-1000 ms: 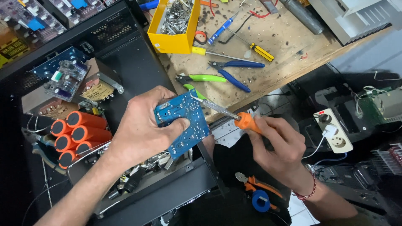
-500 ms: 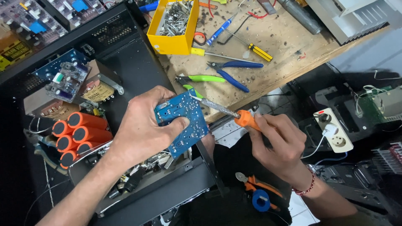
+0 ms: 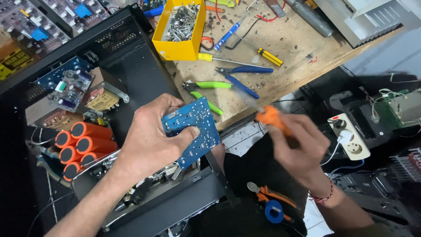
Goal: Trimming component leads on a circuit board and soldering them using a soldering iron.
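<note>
My left hand (image 3: 151, 138) grips a small blue circuit board (image 3: 195, 127), solder side up, over the open black chassis (image 3: 144, 79). My right hand (image 3: 298, 142) holds an orange-handled tool (image 3: 269, 117) to the right of the board. The tool's tip is blurred and has come off the board. Orange cylindrical capacitors (image 3: 81, 142) sit inside the chassis, left of my left hand.
A wooden bench (image 3: 289, 57) carries a yellow bin of screws (image 3: 180, 28), green-handled cutters (image 3: 206, 90), blue-handled pliers (image 3: 243, 77) and screwdrivers. A white power socket (image 3: 351, 136) lies at right. Orange pliers and a blue tape roll (image 3: 274, 204) rest below.
My right hand has pulled the orange-handled tool away from the board, to the right and slightly down. The left hand and board stay in place.
</note>
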